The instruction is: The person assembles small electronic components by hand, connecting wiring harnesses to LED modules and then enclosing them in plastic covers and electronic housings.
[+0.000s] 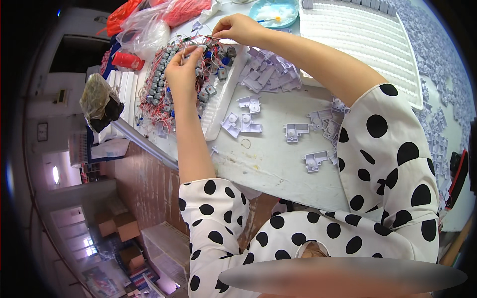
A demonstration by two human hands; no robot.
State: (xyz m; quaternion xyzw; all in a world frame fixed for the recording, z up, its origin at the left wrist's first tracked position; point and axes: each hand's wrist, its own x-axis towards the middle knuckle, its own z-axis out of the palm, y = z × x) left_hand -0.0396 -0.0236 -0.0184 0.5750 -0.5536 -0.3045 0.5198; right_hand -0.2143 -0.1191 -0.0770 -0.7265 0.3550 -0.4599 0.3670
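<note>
My left hand (182, 74) is over a tray of small grey motors (160, 74) with red and white wires. Its thumb and fingers are pinched together on thin wires. Beyond it, my right hand (239, 30) reaches across from the right, fingertips closed on something thin that I cannot make out. A small green piece (187, 38) with wires lies close to both hands' fingertips. Just right of the motors is a heap of pale lilac plastic housings (271, 72). More loose housings (248, 124) are scattered on the table nearer to me.
A blue bowl (256, 11) of white material stands at the back, with a ridged white foam tray (357, 44) to its right. Plastic bags (149, 39) and a red roll-shaped thing (128, 60) are at the far left. A grey pole (144, 144) crosses the table's left edge (174, 166).
</note>
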